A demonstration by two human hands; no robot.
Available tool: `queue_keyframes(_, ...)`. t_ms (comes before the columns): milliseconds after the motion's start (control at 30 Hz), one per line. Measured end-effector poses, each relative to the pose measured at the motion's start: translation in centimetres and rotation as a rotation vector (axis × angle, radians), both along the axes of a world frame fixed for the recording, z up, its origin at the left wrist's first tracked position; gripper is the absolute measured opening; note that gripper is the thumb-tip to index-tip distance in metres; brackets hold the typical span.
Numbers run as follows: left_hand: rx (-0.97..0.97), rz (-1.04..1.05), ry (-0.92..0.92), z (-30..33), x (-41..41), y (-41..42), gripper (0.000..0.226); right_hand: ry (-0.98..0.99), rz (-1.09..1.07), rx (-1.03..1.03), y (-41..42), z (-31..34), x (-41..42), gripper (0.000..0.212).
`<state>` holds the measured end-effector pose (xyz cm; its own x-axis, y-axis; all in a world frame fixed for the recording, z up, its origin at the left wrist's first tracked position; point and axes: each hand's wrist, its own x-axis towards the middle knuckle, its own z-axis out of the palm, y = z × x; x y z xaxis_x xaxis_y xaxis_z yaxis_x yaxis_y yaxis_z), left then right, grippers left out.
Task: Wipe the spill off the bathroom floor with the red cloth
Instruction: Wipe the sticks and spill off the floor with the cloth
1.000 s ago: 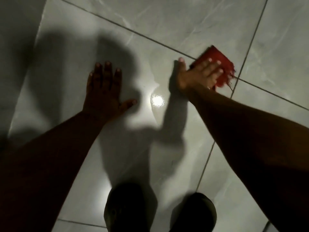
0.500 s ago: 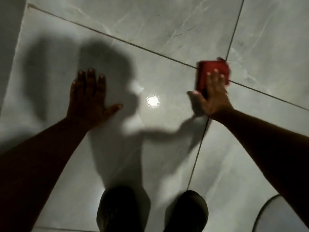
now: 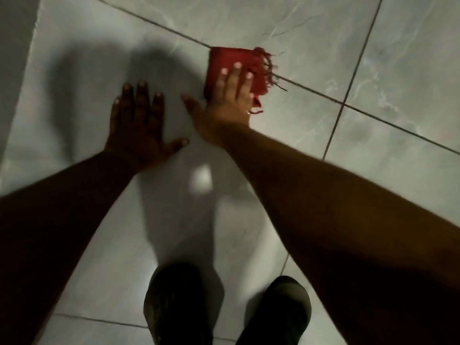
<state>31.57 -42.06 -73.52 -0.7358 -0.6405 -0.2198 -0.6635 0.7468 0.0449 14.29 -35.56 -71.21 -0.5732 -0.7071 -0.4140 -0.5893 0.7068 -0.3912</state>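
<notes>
Dim light, view straight down onto pale grey marbled floor tiles (image 3: 311,26) with dark grout lines. Right hand (image 3: 231,95) lies flat on top of the red cloth (image 3: 231,58), fingers spread and extended, palm pressing it to the floor rather than gripping it; thumb splayed out to the left, off the fabric. Cloth is folded into a rough square, sitting across a grout line, its frayed fringe trailing off the right edge and a few loose threads reaching onto the tile. Left hand (image 3: 142,125) rests open and flat on the tile, fingers together, thumb out to the right, holding nothing; it sits just beside the right hand, thumbs near each other but apart. A bright patch of reflected light (image 3: 201,180) shows on the tile between the two forearms. Shadow of the person falls on the tile above the left hand. Two dark shoes (image 3: 174,307) at the bottom edge. Spill itself not discernible in this light.
</notes>
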Motion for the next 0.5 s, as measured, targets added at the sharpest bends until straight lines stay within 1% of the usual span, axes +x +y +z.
queue_keyframes(67, 0.001, 0.004, -0.003, 0.2, 0.0, 0.0, 0.101, 0.025, 0.220, -0.052, 2.3, 0.3, 0.0, 0.096)
queue_keyframes(167, -0.015, -0.017, -0.020, 0.4, 0.0, 0.0, 0.102, 0.096, 0.609, -0.072, 8.8, 0.7, -3.9, 0.086)
queue_keyframes(200, 0.013, -0.007, -0.031, 0.3, -0.1, -0.1, 0.103, 0.119, 0.668, -0.073, 11.2, 0.8, -5.4, 0.084)
queue_keyframes(233, 0.055, 0.011, -0.045, 0.3, -0.2, -0.3, 0.105, 0.146, 0.668, -0.070, 13.9, 1.1, -6.8, 0.082)
queue_keyframes(267, 0.080, 0.022, -0.054, 0.3, -0.3, -0.3, 0.106, 0.177, 0.624, -0.060, 16.5, 1.4, -8.1, 0.082)
queue_keyframes(300, 0.064, 0.024, -0.054, 0.3, -0.3, -0.2, 0.106, 0.194, 0.542, -0.032, 18.9, 1.8, -9.1, 0.084)
queue_keyframes(367, 0.004, 0.008, -0.054, 0.5, -0.1, 0.1, 0.105, 0.165, 0.320, 0.081, 22.3, 2.5, -9.9, 0.095)
queue_keyframes(433, 0.041, 0.036, -0.076, 0.9, -0.4, 0.3, 0.108, 0.142, 0.042, 0.195, 23.3, 2.4, -8.8, 0.102)
queue_keyframes(500, 0.101, 0.098, -0.116, 0.9, -1.3, 0.6, 0.114, 0.107, -0.311, 0.290, 21.4, 1.8, -6.6, 0.101)
